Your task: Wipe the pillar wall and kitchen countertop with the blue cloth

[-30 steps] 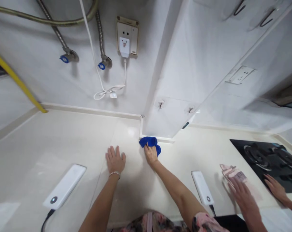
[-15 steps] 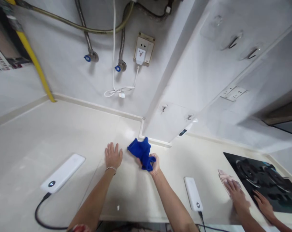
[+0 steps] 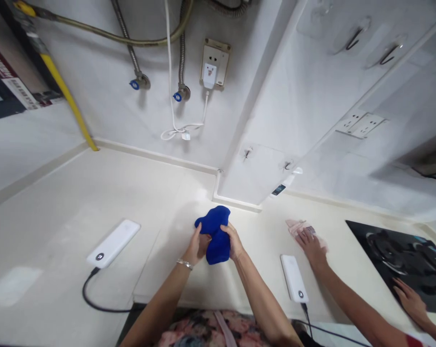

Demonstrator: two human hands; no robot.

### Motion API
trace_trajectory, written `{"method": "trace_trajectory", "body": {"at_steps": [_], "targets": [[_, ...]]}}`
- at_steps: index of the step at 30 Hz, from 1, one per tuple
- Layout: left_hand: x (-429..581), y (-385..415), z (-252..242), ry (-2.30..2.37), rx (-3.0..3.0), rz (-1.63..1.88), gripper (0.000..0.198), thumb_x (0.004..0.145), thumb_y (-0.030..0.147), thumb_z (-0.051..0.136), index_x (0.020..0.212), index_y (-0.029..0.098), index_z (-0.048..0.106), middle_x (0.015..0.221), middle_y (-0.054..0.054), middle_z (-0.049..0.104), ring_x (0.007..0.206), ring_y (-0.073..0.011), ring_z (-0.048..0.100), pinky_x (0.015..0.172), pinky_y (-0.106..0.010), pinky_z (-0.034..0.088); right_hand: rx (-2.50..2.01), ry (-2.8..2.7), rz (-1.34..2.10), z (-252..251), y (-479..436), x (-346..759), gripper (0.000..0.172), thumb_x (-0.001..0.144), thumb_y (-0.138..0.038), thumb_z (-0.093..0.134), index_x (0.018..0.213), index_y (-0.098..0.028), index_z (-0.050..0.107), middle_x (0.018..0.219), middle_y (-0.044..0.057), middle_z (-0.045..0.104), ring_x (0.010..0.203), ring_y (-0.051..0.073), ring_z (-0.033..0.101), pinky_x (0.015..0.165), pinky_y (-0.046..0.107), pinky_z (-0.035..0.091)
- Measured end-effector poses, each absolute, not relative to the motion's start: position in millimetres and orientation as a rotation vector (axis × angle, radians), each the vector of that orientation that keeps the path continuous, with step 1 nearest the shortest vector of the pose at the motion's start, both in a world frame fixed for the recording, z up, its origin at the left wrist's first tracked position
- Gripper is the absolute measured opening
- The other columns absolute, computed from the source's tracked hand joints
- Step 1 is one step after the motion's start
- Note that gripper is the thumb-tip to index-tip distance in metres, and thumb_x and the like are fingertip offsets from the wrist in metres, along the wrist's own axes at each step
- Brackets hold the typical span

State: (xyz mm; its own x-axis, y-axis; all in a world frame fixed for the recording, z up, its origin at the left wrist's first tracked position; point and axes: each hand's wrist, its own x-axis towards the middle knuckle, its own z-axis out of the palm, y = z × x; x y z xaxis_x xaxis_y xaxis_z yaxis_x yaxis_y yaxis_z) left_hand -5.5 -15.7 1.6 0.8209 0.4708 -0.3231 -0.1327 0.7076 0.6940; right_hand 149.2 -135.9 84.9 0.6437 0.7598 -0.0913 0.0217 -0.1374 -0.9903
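Observation:
A bunched blue cloth (image 3: 218, 248) is held up over the pale countertop (image 3: 160, 202), between both of my hands. My left hand (image 3: 197, 245), with a bracelet at its wrist, pinches the cloth's left side. On the other side my right hand (image 3: 234, 241) grips it, thumb on top. Part of the fingers of each hand is hidden behind the fabric.
White power banks lie to the left (image 3: 114, 243) and right (image 3: 293, 278), each with a black cable. At right, a co-worker's hand (image 3: 313, 246) presses a pink cloth (image 3: 293, 227); the other hand (image 3: 411, 299) is by the black gas hob (image 3: 380, 255). A wall corner (image 3: 239, 202) juts out ahead.
My left hand has left the countertop and taken hold of the blue cloth, which my right hand still holds. The co-worker's hand with the pink cloth has moved left, away from the hob.

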Motion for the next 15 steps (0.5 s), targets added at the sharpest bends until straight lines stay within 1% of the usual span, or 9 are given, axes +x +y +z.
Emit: {"method": "trace_trajectory", "body": {"at_steps": [1, 3, 5, 6, 8, 10, 11, 13, 15], "targets": [[-5.0, -20.9, 6.1, 0.469, 0.674, 0.373, 0.094, 0.091, 0.084, 0.034, 0.139, 0.009, 0.062, 0.119, -0.020, 0.074, 0.111, -0.0328, 0.071, 0.100, -0.048, 0.057, -1.560, -0.644, 0.766, 78.9, -121.7, 135.5, 0.040, 0.059, -0.057, 0.081, 0.091, -0.035, 0.073, 0.104, 0.005, 0.077, 0.105, 0.039, 0.071, 0.086, 0.058, 0.058], [-6.0, -25.0, 13.5, 0.460, 0.646, 0.435, 0.086, 0.091, 0.080, 0.046, 0.137, 0.010, 0.063, 0.122, -0.019, 0.073, 0.119, -0.0332, 0.068, 0.104, -0.048, 0.055, -1.464, -0.587, 0.844, 69.0, -100.8, 113.6, 0.047, 0.067, -0.065, 0.076, 0.096, -0.028, 0.074, 0.095, 0.007, 0.077, 0.095, 0.036, 0.073, 0.084, 0.053, 0.059], [-8.7, -23.5, 17.7, 0.525, 0.668, 0.519, 0.079, 0.089, 0.073, 0.060, 0.134, 0.009, 0.065, 0.123, -0.020, 0.073, 0.123, -0.0343, 0.066, 0.107, -0.049, 0.053, -1.383, -0.511, 0.894, 62.7, -92.4, 102.5, 0.052, 0.069, -0.067, 0.077, 0.097, -0.022, 0.075, 0.088, 0.007, 0.076, 0.086, 0.032, 0.072, 0.083, 0.048, 0.060], [-10.4, -21.7, 18.7, 0.561, 0.684, 0.573, 0.077, 0.087, 0.071, 0.066, 0.132, 0.009, 0.066, 0.124, -0.020, 0.073, 0.124, -0.0351, 0.065, 0.109, -0.050, 0.052, -1.358, -0.490, 0.898, 60.8, -92.2, 101.0, 0.053, 0.069, -0.065, 0.079, 0.097, -0.021, 0.075, 0.086, 0.006, 0.076, 0.084, 0.030, 0.072, 0.084, 0.046, 0.059], [-13.5, -17.1, 19.5, 0.612, 0.710, 0.695, 0.075, 0.082, 0.068, 0.074, 0.126, 0.008, 0.069, 0.125, -0.021, 0.072, 0.126, -0.0364, 0.063, 0.110, -0.050, 0.050, -1.348, -0.521, 0.836, 58.5, -96.5, 103.1, 0.048, 0.070, -0.061, 0.082, 0.095, -0.020, 0.077, 0.087, 0.004, 0.076, 0.086, 0.027, 0.070, 0.090, 0.043, 0.057], [-16.4, -12.1, 20.2, 0.632, 0.705, 0.767, 0.073, 0.079, 0.068, 0.077, 0.122, 0.010, 0.071, 0.126, -0.019, 0.072, 0.128, -0.0362, 0.062, 0.111, -0.049, 0.050, -1.376, -0.610, 0.704, 57.3, -102.7, 108.3, 0.041, 0.077, -0.057, 0.078, 0.094, -0.020, 0.078, 0.092, 0.003, 0.076, 0.092, 0.026, 0.068, 0.096, 0.041, 0.053], [-17.9, -9.5, 20.9, 0.636, 0.697, 0.780, 0.071, 0.079, 0.067, 0.078, 0.122, 0.012, 0.071, 0.126, -0.018, 0.072, 0.128, -0.0355, 0.062, 0.111, -0.049, 0.051, -1.389, -0.640, 0.634, 57.0, -105.4, 111.1, 0.038, 0.080, -0.055, 0.075, 0.094, -0.020, 0.079, 0.093, 0.003, 0.076, 0.093, 0.025, 0.067, 0.095, 0.040, 0.053], [-21.4, -4.8, 23.7, 0.665, 0.678, 0.755, 0.067, 0.077, 0.064, 0.080, 0.122, 0.015, 0.072, 0.124, -0.015, 0.073, 0.126, -0.0339, 0.064, 0.107, -0.047, 0.053, -1.422, -0.668, 0.526, 57.4, -110.0, 116.8, 0.035, 0.085, -0.053, 0.070, 0.094, -0.020, 0.078, 0.091, 0.003, 0.075, 0.087, 0.023, 0.066, 0.087, 0.036, 0.054], [-26.8, -1.0, 27.7, 0.720, 0.692, 0.675, 0.066, 0.072, 0.061, 0.084, 0.120, 0.017, 0.072, 0.118, -0.013, 0.075, 0.118, -0.0331, 0.067, 0.098, -0.044, 0.057, -1.459, -0.717, 0.449, 58.9, -114.9, 122.7, 0.036, 0.090, -0.051, 0.065, 0.100, -0.019, 0.077, 0.090, 0.003, 0.073, 0.083, 0.021, 0.064, 0.080, 0.034, 0.054]]}}
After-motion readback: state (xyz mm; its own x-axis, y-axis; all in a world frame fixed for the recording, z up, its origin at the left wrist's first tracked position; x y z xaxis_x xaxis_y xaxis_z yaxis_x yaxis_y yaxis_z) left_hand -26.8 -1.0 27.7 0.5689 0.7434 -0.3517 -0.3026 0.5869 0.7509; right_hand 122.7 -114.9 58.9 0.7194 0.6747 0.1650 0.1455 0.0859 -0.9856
